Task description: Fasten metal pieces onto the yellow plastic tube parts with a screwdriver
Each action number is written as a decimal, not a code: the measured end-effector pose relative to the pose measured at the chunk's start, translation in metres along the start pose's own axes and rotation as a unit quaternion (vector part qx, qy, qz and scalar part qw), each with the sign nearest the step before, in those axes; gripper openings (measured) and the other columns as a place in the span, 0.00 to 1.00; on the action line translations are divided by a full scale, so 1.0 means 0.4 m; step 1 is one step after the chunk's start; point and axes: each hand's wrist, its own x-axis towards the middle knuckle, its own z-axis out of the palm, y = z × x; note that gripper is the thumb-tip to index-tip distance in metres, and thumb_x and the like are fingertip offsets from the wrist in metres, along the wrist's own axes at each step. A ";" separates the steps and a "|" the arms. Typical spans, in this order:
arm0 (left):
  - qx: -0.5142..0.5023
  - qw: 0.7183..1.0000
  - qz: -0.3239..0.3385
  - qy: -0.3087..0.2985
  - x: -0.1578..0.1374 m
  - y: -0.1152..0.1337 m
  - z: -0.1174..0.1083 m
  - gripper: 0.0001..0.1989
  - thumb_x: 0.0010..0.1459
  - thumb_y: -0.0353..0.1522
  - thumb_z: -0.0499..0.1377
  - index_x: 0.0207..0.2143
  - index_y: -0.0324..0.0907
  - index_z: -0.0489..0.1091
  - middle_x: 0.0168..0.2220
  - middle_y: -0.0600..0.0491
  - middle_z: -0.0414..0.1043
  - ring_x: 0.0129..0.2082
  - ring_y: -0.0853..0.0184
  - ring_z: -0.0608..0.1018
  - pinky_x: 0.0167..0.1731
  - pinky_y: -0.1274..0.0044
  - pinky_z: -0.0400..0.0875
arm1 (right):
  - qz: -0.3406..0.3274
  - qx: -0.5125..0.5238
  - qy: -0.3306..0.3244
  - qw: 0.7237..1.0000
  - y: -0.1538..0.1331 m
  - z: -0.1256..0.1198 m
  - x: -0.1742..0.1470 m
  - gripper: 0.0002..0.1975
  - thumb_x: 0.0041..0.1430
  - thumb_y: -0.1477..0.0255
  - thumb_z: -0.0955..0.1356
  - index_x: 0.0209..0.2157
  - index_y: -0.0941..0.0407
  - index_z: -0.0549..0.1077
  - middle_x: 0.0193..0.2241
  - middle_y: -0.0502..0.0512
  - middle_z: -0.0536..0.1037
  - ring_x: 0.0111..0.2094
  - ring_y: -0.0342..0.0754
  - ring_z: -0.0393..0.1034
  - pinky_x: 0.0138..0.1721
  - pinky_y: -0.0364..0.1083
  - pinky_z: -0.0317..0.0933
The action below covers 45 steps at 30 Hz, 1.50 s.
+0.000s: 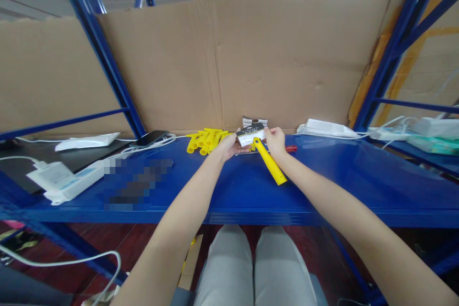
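Note:
Over the blue shelf, a flat piece with black and white printing [251, 135] is between my two hands. My left hand [228, 147] grips its left edge, with fingers reaching underneath. My right hand [275, 140] is closed at its right edge, fingertips partly hidden. A yellow handle [270, 165] runs from the printed piece down toward me, beside my right wrist; how they join is hard to make out. Several yellow handles [208, 140] lie in a pile left of my left hand. Behind the printed piece sits a small stack of similar flat pieces [255, 121].
A red-handled object [291, 148] lies right of my right hand. White power strips [84, 179] and a phone [149, 138] are on the left, a white box-like item [324, 128] on the right. Cardboard [287, 57] stands behind, between blue posts [103, 52].

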 end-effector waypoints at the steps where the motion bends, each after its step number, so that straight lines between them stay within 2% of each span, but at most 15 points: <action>1: -0.018 1.000 -0.004 -0.009 -0.003 0.002 0.002 0.19 0.64 0.43 0.52 0.47 0.38 0.70 0.37 0.42 0.79 0.33 0.60 0.81 0.27 0.72 0.78 | -0.006 0.000 0.002 1.000 0.004 0.000 0.002 0.12 0.54 0.69 0.66 0.21 0.53 0.61 0.19 0.46 0.68 0.25 0.45 0.65 0.32 0.45 0.60; 4: -0.059 0.998 0.013 -0.002 -0.017 0.010 0.010 0.26 0.65 0.47 0.46 0.50 0.37 0.67 0.39 0.40 0.78 0.35 0.59 0.81 0.26 0.73 0.78 | -0.019 0.000 0.010 1.000 0.015 0.000 0.010 0.11 0.54 0.69 0.65 0.22 0.53 0.61 0.20 0.47 0.68 0.25 0.45 0.65 0.33 0.45 0.60; 7: -0.082 0.995 0.042 0.023 -0.031 0.012 0.024 0.27 0.62 0.49 0.51 0.50 0.36 0.67 0.39 0.41 0.77 0.37 0.61 0.81 0.31 0.75 0.79 | -0.017 -0.002 0.024 1.000 0.021 -0.002 0.016 0.10 0.54 0.67 0.65 0.22 0.53 0.61 0.21 0.48 0.69 0.27 0.45 0.66 0.34 0.45 0.61; 12: -0.068 0.997 0.038 0.010 -0.045 0.003 0.050 0.19 0.58 0.41 0.61 0.46 0.36 0.72 0.38 0.42 0.78 0.35 0.63 0.82 0.38 0.74 0.79 | -0.012 -0.004 0.037 0.999 0.023 -0.009 0.023 0.11 0.54 0.66 0.65 0.23 0.53 0.60 0.22 0.49 0.70 0.29 0.47 0.67 0.36 0.46 0.62; 15: -0.015 1.000 0.011 0.011 -0.046 -0.006 0.055 0.13 0.59 0.34 0.61 0.43 0.35 0.73 0.35 0.43 0.79 0.34 0.62 0.82 0.39 0.73 0.78 | -0.010 0.007 0.036 0.999 0.025 -0.011 0.022 0.11 0.55 0.66 0.65 0.23 0.52 0.60 0.22 0.48 0.70 0.28 0.47 0.68 0.35 0.46 0.63; 19: 0.010 0.999 0.027 0.030 -0.038 -0.021 0.051 0.09 0.60 0.30 0.60 0.42 0.35 0.73 0.32 0.43 0.80 0.33 0.62 0.83 0.39 0.71 0.78 | -0.003 0.007 0.026 1.000 0.025 -0.003 0.020 0.11 0.55 0.65 0.65 0.24 0.53 0.60 0.23 0.50 0.71 0.30 0.47 0.69 0.36 0.46 0.64; 23: -0.009 0.996 0.055 0.064 -0.032 -0.024 0.046 0.08 0.58 0.26 0.60 0.41 0.33 0.73 0.31 0.44 0.80 0.29 0.64 0.82 0.37 0.72 0.78 | 0.018 0.033 -0.011 0.999 0.026 0.013 0.019 0.11 0.58 0.61 0.63 0.29 0.54 0.63 0.30 0.53 0.74 0.34 0.47 0.71 0.37 0.47 0.66; 26: -0.027 0.992 0.065 0.105 -0.030 -0.016 0.040 0.08 0.57 0.26 0.61 0.41 0.34 0.73 0.30 0.45 0.79 0.28 0.64 0.82 0.37 0.73 0.78 | -0.037 0.024 -0.070 0.997 0.018 0.012 0.010 0.14 0.59 0.60 0.63 0.40 0.55 0.65 0.39 0.57 0.75 0.41 0.49 0.72 0.41 0.48 0.67; 29: -0.045 0.987 0.069 0.141 -0.026 -0.009 0.030 0.09 0.57 0.26 0.61 0.42 0.34 0.72 0.30 0.46 0.79 0.28 0.65 0.82 0.35 0.75 0.78 | -0.169 -0.083 -0.144 0.972 -0.008 -0.003 -0.014 0.23 0.54 0.63 0.68 0.49 0.58 0.65 0.50 0.64 0.72 0.53 0.53 0.67 0.50 0.51 0.63; 31: -0.048 0.984 0.075 0.156 -0.022 -0.009 0.022 0.10 0.57 0.26 0.61 0.43 0.35 0.72 0.30 0.46 0.79 0.27 0.66 0.82 0.34 0.76 0.79 | -0.213 -0.175 -0.198 0.941 -0.028 -0.013 -0.036 0.27 0.53 0.64 0.68 0.53 0.60 0.65 0.53 0.67 0.69 0.55 0.57 0.65 0.52 0.53 0.62; 34: -0.041 0.982 0.074 0.167 -0.015 -0.015 0.016 0.11 0.56 0.27 0.62 0.43 0.34 0.72 0.32 0.44 0.80 0.27 0.65 0.82 0.34 0.75 0.79 | -0.207 -0.297 -0.248 0.899 -0.048 -0.017 -0.067 0.29 0.54 0.67 0.68 0.57 0.59 0.65 0.51 0.67 0.70 0.52 0.59 0.68 0.52 0.55 0.62; 38: -0.033 0.985 0.066 0.157 -0.015 -0.019 0.020 0.13 0.54 0.29 0.64 0.43 0.35 0.71 0.32 0.43 0.80 0.27 0.63 0.82 0.33 0.73 0.79 | -0.207 -0.367 -0.283 0.862 -0.054 -0.014 -0.086 0.31 0.55 0.73 0.66 0.61 0.59 0.62 0.51 0.68 0.69 0.48 0.58 0.72 0.51 0.53 0.63; 41: -0.021 0.987 0.057 0.151 -0.019 -0.017 0.027 0.11 0.56 0.29 0.62 0.42 0.35 0.71 0.30 0.45 0.79 0.25 0.64 0.81 0.30 0.75 0.78 | -0.215 -0.380 -0.298 0.849 -0.056 -0.013 -0.088 0.32 0.56 0.79 0.63 0.64 0.60 0.59 0.51 0.68 0.70 0.49 0.56 0.71 0.52 0.51 0.62; 45: -0.013 0.985 0.071 0.154 -0.022 -0.016 0.034 0.06 0.58 0.27 0.59 0.39 0.36 0.71 0.27 0.48 0.77 0.23 0.68 0.80 0.27 0.78 0.76 | -0.230 -0.376 -0.301 0.845 -0.056 -0.012 -0.088 0.32 0.56 0.79 0.62 0.64 0.61 0.59 0.53 0.69 0.70 0.50 0.57 0.71 0.52 0.52 0.62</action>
